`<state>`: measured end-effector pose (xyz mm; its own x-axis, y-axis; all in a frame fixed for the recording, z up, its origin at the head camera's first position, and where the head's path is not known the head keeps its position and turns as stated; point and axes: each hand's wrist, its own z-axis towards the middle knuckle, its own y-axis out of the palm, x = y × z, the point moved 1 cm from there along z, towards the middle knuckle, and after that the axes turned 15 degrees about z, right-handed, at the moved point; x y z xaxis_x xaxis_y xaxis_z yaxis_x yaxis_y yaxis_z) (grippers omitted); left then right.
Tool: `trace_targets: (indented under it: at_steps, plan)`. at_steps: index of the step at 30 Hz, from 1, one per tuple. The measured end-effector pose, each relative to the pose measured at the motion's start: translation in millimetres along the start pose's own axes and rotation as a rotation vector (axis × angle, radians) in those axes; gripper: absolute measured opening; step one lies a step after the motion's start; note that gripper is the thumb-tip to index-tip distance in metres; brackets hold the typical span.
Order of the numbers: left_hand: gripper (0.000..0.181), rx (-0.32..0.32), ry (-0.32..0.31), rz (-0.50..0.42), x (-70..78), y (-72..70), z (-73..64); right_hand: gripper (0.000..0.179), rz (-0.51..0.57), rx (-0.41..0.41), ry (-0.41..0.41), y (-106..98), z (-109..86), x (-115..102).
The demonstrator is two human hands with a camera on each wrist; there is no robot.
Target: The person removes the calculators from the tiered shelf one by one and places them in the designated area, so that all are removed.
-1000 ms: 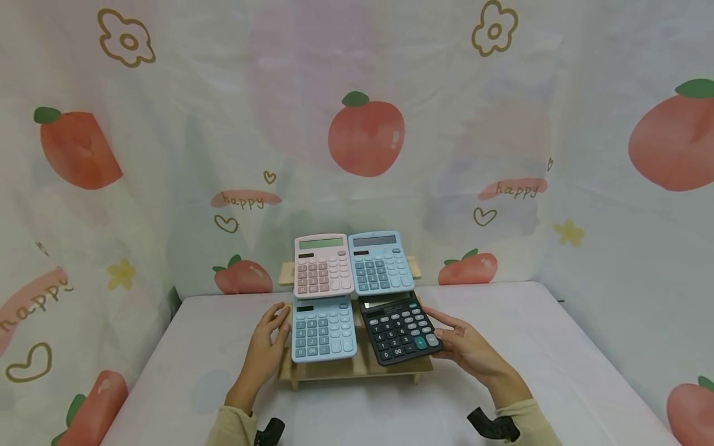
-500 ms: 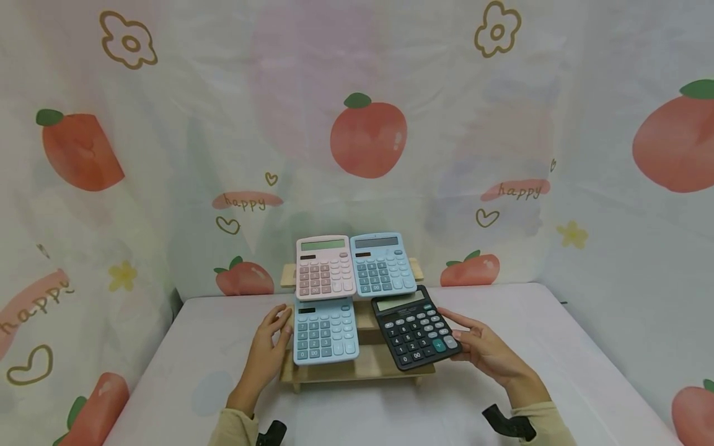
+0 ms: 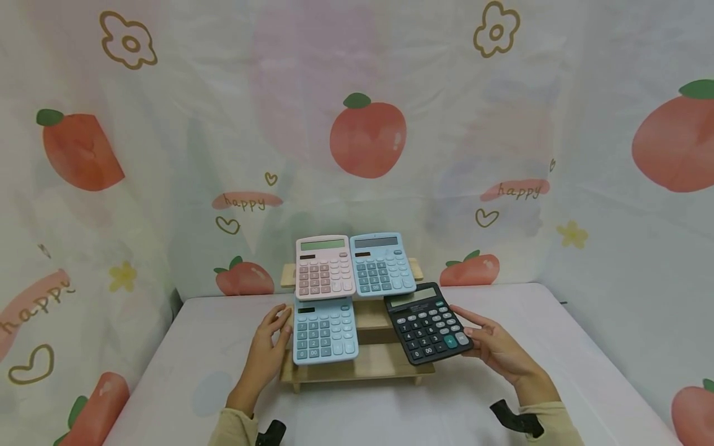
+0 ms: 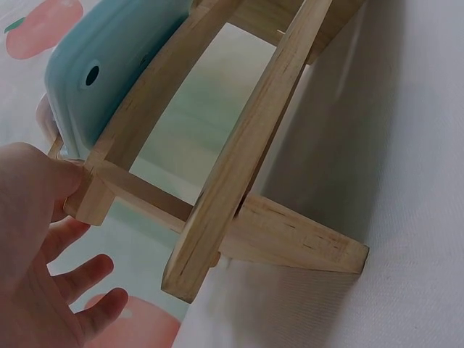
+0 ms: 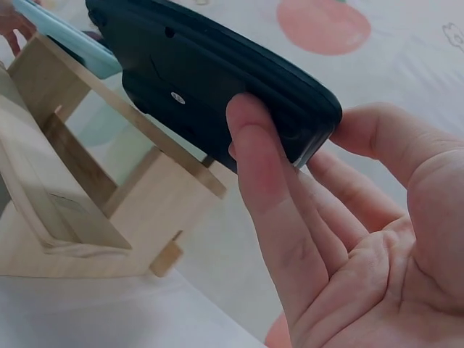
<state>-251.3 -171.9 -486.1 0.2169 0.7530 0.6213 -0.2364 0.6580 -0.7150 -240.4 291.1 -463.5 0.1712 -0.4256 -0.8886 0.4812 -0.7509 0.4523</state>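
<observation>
My right hand (image 3: 504, 353) pinches the lower right edge of a black calculator (image 3: 426, 325); fingers press its back (image 5: 196, 87) in the right wrist view. The calculator tilts in front of the right end of a stepped wooden stand (image 3: 362, 365). At the stand's left end, my left hand (image 3: 264, 350) holds the end of a wooden bar (image 4: 90, 199) between thumb and finger, its other fingers spread. A light blue calculator (image 3: 325, 331) leans on the lower step beside this hand. Above it, a pink calculator (image 3: 325, 267) and another blue calculator (image 3: 383, 265) stand side by side.
The stand rests on a white-covered table (image 3: 357, 421), near the back wall cloth (image 3: 446, 155) printed with fruit and flowers. Bare lower-step wood shows between the lower blue calculator and the black one. Dark straps (image 3: 515, 421) sit at both wrists.
My right hand has drawn the black calculator to the right, away from the lower blue one, widening the gap between them. The left hand and the other calculators stay in place.
</observation>
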Motion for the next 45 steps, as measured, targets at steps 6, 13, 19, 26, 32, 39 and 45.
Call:
trace_targets:
  at_steps: [6,13,19,26,32,39,45]
  plan:
    - [0.044,0.003,0.007,-0.005,0.2,-3.8,-1.9,0.049,0.022,0.007,-0.020,-7.2,-2.7,-2.5]
    - [0.044,0.023,0.013,0.005,-0.3,-4.1,-3.1,0.048,-0.007,0.028,-0.049,-12.7,-6.6,-10.3]
    - [0.044,0.018,0.009,0.001,-0.2,-4.8,-3.5,0.049,0.037,0.030,-0.099,-22.7,-14.6,-16.4]
    - [0.044,0.019,0.019,0.009,-1.6,-3.9,-3.2,0.050,0.073,0.028,-0.131,-28.2,-18.4,-18.9]
    - [0.044,0.021,0.033,-0.001,-2.1,-2.9,-2.3,0.047,0.063,0.116,-0.161,-30.4,-22.3,-16.7]
    - [0.044,0.019,0.033,0.000,-1.5,-1.8,-2.1,0.043,0.077,0.256,-0.183,-35.4,-24.5,-12.5]
    - [0.045,0.031,0.054,-0.004,0.3,0.1,-0.5,0.037,0.086,0.390,-0.178,-39.6,-23.2,-10.6]
